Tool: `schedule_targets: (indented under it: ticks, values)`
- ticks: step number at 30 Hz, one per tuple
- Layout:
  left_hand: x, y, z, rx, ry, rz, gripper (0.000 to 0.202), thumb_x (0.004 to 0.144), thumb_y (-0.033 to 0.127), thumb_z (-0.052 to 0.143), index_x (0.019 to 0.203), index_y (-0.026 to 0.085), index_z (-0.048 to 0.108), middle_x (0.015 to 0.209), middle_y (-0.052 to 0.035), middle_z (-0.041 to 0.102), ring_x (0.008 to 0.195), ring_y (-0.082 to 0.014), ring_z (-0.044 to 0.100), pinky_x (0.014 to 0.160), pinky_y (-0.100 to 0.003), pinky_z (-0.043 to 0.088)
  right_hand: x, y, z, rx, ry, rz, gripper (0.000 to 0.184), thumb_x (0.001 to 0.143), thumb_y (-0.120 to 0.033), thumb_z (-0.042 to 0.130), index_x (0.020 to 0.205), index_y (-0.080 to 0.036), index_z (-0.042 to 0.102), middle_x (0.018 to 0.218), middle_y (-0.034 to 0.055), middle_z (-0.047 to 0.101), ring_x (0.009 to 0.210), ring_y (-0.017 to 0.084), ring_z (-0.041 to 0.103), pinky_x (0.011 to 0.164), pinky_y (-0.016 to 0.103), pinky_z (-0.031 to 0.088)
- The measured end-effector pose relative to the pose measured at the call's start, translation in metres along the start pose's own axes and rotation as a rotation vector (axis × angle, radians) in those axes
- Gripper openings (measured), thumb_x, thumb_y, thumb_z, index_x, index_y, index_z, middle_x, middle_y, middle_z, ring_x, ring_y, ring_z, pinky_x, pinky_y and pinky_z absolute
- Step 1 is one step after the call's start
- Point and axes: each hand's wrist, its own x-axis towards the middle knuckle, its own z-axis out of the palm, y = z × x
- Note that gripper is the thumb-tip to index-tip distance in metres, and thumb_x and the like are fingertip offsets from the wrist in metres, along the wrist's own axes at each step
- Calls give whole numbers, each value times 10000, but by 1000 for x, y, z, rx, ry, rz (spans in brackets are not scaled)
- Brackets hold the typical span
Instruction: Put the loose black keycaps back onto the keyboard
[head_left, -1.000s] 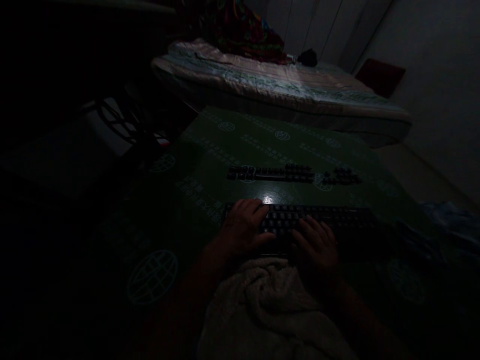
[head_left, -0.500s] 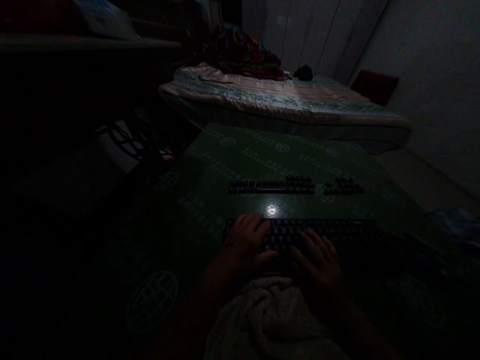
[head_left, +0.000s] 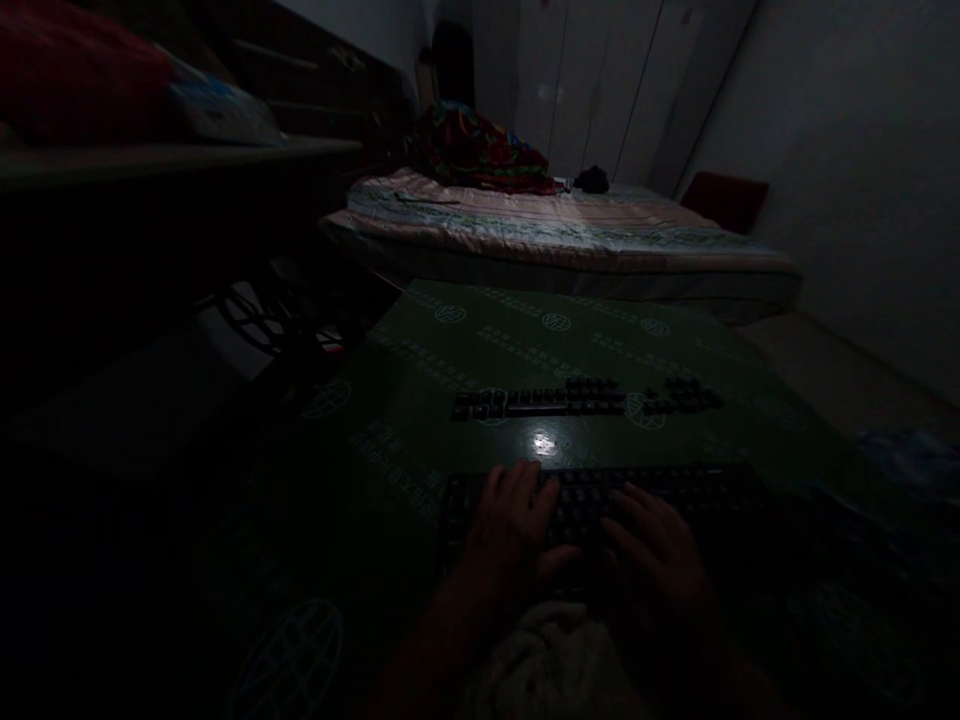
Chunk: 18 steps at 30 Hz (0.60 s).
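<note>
A black computer keyboard lies on a green board printed with pale globes and writing. Over its left part rests my left hand, fingers spread and thumb stretched to the right. My right hand lies over the middle of the keys, its fingers extended. Neither hand grips anything. Beyond the keyboard, loose black keycaps are set out in rows, with a second group of keycaps to the right. The keyboard's near and right parts sink into darkness.
Behind the board stands a bed with a striped mattress, a red patterned blanket on it. At the left is a dark shelf with a red bundle. A dark spoked wheel sits beneath. The room is very dim.
The camera view has tilted up, so the scene sits lower in the picture. My left hand has shifted a little to the right over the keys; my right hand stays over the middle.
</note>
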Motion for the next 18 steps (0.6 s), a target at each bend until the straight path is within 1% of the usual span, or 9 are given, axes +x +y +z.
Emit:
schedule_targets:
  ticks: [3,6,9,11,13,16,18]
  values:
    - [2,2,4,10,8,3,647,742,521,692,1224,117,538,1300,-236,528,1228,-380,480,1008,-599,362,15,10,-4,60,14,55,152,867,-199,546,994,-195,630,1131,127,643,1147,274,563,911,474,484]
    - [1,2,3,19,11,-3,622,752,505,689,1227,133,538,1296,-221,538,1231,-368,483,1015,-591,368,40,28,-4,67,-2,42,155,877,-209,531,971,-194,654,1095,116,662,1112,259,579,901,448,490]
    - [1,2,3,22,17,-4,610,758,497,685,1226,133,542,1278,-211,555,1207,-367,507,1010,-587,385,71,53,6,55,-16,13,181,888,-243,511,934,-195,679,1053,106,679,1056,246,597,876,413,496]
    - [0,1,4,17,32,4,633,739,504,697,1222,123,547,1265,-221,562,1186,-382,520,990,-603,399,92,71,17,69,-66,0,194,882,-257,514,907,-189,693,1005,104,688,986,235,616,845,385,500]
    - [0,0,7,6,46,18,653,728,509,702,1227,118,545,1266,-230,556,1183,-391,518,980,-618,402,113,88,30,81,-203,23,192,865,-244,532,906,-178,708,973,103,690,915,217,629,805,341,499]
    - [-2,-3,11,-10,63,30,659,755,519,670,1262,125,520,1290,-232,535,1208,-392,495,992,-629,386,141,107,51,42,-516,135,212,854,-218,540,966,-180,716,1017,98,683,925,197,626,798,284,471]
    - [-3,-5,12,-17,67,33,659,772,524,650,1279,128,505,1302,-231,525,1213,-389,490,995,-630,384,156,117,64,11,-640,187,233,859,-212,529,991,-180,717,1032,99,681,936,190,624,796,260,453]
